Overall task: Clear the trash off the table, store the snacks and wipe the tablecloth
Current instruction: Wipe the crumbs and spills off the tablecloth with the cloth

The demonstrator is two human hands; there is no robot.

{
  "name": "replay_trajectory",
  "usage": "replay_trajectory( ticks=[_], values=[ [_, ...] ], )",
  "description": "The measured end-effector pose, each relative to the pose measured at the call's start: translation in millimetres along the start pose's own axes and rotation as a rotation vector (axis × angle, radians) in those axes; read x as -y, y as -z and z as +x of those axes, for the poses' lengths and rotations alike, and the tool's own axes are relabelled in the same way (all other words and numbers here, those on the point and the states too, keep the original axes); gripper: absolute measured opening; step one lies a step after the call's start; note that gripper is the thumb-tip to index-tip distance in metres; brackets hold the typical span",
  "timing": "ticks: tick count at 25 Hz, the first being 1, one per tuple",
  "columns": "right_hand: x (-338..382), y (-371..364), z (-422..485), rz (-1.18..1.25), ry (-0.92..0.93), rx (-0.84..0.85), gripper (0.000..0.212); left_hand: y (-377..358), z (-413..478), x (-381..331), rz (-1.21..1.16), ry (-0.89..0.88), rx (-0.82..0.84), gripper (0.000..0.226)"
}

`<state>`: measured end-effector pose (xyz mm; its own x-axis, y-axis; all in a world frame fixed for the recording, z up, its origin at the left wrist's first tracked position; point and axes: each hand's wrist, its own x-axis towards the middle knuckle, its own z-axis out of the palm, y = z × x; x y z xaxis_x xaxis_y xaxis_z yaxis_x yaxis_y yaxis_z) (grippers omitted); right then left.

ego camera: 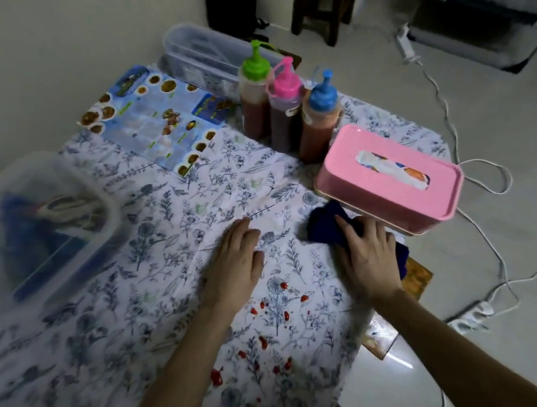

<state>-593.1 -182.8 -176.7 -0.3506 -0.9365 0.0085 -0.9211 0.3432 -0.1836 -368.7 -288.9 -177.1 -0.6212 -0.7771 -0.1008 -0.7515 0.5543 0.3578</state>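
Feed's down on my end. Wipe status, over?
Left hand flat on tablecloth. Right hand pressing blue cloth. Red spots on tablecloth, near side. Pink tissue box right beside cloth.

both bare forearms reach in from the lower edge, side by side, the sleeves out of sight. the left hand (234, 264) lies palm down on the tablecloth (131, 310), fingers straight and close together, wrist level. the right hand (368, 255), near it but not touching, is palm down too, fingers slightly spread, pressing on a dark blue cloth (322, 223); the two thumbs point toward each other
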Motion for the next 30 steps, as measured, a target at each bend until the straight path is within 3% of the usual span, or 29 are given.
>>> replay_trajectory(
  ticks=[3,5,10,17,24,27,30],
  values=[
    [15,5,-8,0.129,0.010,-0.039,0.047,12,-20,7,-0.047,0.055,-0.076,0.042],
    [50,9,-24,0.222,0.112,-0.043,0.047,19,-53,19,-0.127,0.156,-0.179,0.037],
    [175,-1,-73,0.342,0.519,0.134,0.052,19,-176,51,-0.249,0.524,-0.347,0.043],
    [269,-37,-151,0.284,0.690,0.274,0.052,-5,-394,72,-0.162,0.920,-0.559,0.035],
    [286,-53,-176,0.048,0.730,0.180,0.075,-38,-545,98,-0.021,1.217,-0.559,0.046],
    [274,-53,-162,-0.032,0.861,0.105,0.074,-43,-590,109,0.008,1.218,-0.462,0.057],
    [270,-59,-162,-0.108,1.032,0.194,0.071,-51,-614,115,0.024,1.154,-0.397,0.060]
  ],
)
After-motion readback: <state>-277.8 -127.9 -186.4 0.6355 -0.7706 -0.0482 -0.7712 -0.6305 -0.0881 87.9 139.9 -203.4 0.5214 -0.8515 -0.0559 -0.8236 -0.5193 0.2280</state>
